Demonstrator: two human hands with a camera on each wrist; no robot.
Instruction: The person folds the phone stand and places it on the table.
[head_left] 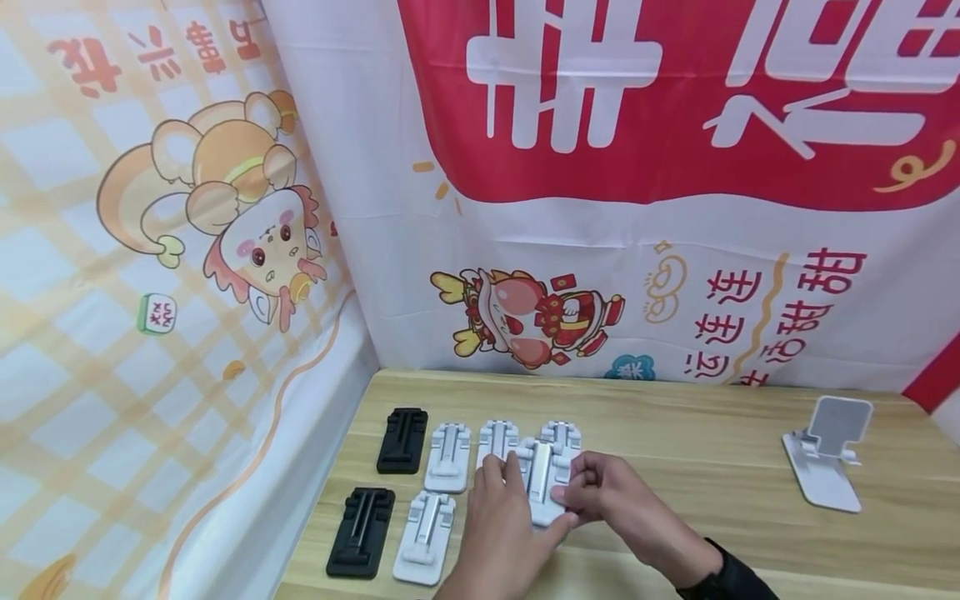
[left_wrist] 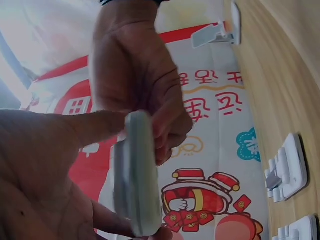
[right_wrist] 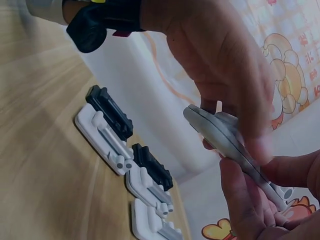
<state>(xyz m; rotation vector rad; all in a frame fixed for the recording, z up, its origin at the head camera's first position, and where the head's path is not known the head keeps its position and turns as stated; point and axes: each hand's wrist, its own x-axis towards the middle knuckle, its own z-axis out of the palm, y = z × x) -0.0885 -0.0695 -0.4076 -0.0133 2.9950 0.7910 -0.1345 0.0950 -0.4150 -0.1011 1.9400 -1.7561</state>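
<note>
A white folded phone stand (head_left: pixel 542 477) is held tilted above the table between both hands. My left hand (head_left: pixel 498 525) grips its left side, with thumb and fingers spread to opposite ends in the left wrist view. On the other side, my right hand (head_left: pixel 618 500) pinches the edge between thumb and curled fingers. The right wrist view shows the held stand (right_wrist: pixel 225 142) edge-on. Under and behind it lies another white folded stand (head_left: pixel 564 435), partly covered. One more white stand (head_left: pixel 497 437) is partly hidden by the left fingers.
Left of the hands lie two more white folded stands, one far (head_left: pixel 448 457) and one near (head_left: pixel 424 537). Beside them are two black ones, far (head_left: pixel 402 440) and near (head_left: pixel 362 532). An unfolded white stand (head_left: pixel 828 475) stands at the right. Printed cloth (head_left: pixel 375 208) hangs behind the table.
</note>
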